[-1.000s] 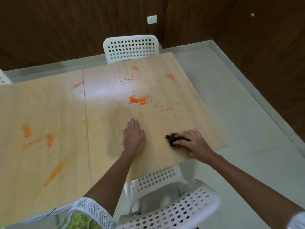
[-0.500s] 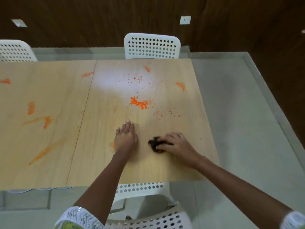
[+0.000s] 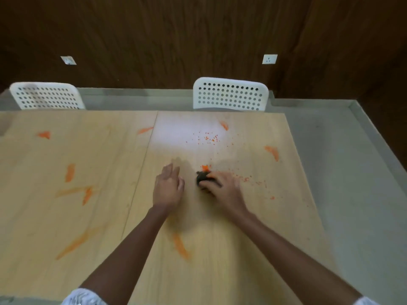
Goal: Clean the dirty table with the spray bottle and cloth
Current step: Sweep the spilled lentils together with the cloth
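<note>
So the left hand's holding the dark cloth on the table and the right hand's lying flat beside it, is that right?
Not quite: the hands are swapped. In the head view the right hand grips the dark cloth on the table, by the orange crumbs, and the left hand lies flat beside it, holding nothing.
</note>
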